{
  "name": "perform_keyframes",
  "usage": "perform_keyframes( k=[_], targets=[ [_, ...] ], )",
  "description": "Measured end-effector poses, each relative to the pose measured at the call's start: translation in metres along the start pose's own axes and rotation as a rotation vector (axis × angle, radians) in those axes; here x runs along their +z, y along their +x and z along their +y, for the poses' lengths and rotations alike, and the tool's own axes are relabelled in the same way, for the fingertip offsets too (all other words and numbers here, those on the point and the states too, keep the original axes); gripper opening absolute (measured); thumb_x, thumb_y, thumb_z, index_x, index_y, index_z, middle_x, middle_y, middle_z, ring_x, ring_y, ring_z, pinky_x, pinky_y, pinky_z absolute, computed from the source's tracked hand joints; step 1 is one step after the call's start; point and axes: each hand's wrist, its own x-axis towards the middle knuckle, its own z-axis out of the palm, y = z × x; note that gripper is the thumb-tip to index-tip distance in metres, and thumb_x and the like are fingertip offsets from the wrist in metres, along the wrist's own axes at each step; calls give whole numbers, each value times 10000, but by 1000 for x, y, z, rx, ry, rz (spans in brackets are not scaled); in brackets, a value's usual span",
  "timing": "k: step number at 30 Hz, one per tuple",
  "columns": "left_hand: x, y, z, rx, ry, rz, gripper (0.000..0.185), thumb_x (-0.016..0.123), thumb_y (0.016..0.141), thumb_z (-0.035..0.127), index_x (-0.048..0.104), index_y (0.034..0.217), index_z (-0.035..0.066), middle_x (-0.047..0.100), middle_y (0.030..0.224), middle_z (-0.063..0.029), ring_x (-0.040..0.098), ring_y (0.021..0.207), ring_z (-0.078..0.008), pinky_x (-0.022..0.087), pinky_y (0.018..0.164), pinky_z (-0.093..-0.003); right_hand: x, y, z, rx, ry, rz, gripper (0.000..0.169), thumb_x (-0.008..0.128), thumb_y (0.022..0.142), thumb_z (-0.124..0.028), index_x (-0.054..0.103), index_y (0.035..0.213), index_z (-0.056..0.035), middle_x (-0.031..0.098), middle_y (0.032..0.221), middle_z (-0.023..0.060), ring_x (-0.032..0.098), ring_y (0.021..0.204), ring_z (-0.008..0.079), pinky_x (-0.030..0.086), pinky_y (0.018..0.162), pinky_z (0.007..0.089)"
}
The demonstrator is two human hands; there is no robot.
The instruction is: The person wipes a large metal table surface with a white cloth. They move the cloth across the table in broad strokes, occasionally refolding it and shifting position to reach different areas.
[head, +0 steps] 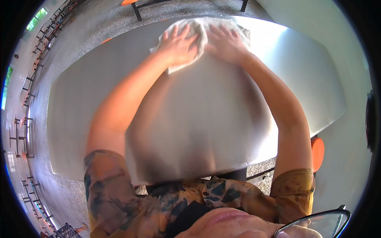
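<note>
A pale woven cloth [189, 28] lies spread near the far edge of a shiny metal tabletop [190, 113]. My left hand [180, 44] rests palm down on the cloth's left part, fingers spread. On its right part lies my right hand [224, 41], also flat with the fingers apart and slightly blurred. A fold of the cloth stands up between the two hands. Neither hand is closed around the cloth. Both arms reach across the table and reflect dimly in the metal.
An orange round stool seat [317, 154] is at the table's right side, by a pale wall [342, 166]. Beyond the far edge stands another orange seat [129, 2] on a dark frame. Rows of tables and seats line the left. Part of another person [67, 231] shows at lower left.
</note>
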Motion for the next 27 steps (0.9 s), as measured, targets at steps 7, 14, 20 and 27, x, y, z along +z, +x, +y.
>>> perform_keyframes(
  k=[7, 14, 20, 27],
  targets=[
    [7, 91, 0, -232, -84, -12, 591, 261, 956, 471, 295, 1538, 372, 193, 1638, -58, 151, 1492, -408, 105, 1174, -627, 3, 63, 32, 317, 12, -23, 680, 347, 940, -646, 334, 1528, -306, 201, 1629, 95, 166, 1493, 370, 144, 1147, 661],
    [27, 60, 9, -136, -58, 27, 570, 282, 971, 482, 302, 1531, 382, 157, 1644, -91, 130, 1494, -420, 89, 1167, -639, 16, 24, 19, 299, 45, -59, 718, 305, 933, -693, 308, 1540, -309, 192, 1631, 113, 161, 1489, 408, 120, 1146, 669],
    [30, -20, 67, 44, -122, 6, 563, 342, 975, 504, 359, 1514, 344, 150, 1638, -127, 112, 1486, -451, 108, 1154, -660, 7, -92, 5, 227, 58, -56, 754, 345, 935, -695, 338, 1533, -235, 206, 1616, 164, 161, 1482, 429, 158, 1141, 662],
    [17, -124, 153, 330, -142, -63, 589, 439, 965, 422, 366, 1516, 228, 144, 1618, -202, 53, 1478, -489, 86, 1136, -697, -34, -253, -28, 149, 76, -66, 747, 408, 923, -646, 398, 1500, -171, 275, 1575, 204, 189, 1466, 446, 129, 1149, 655]
  ],
)
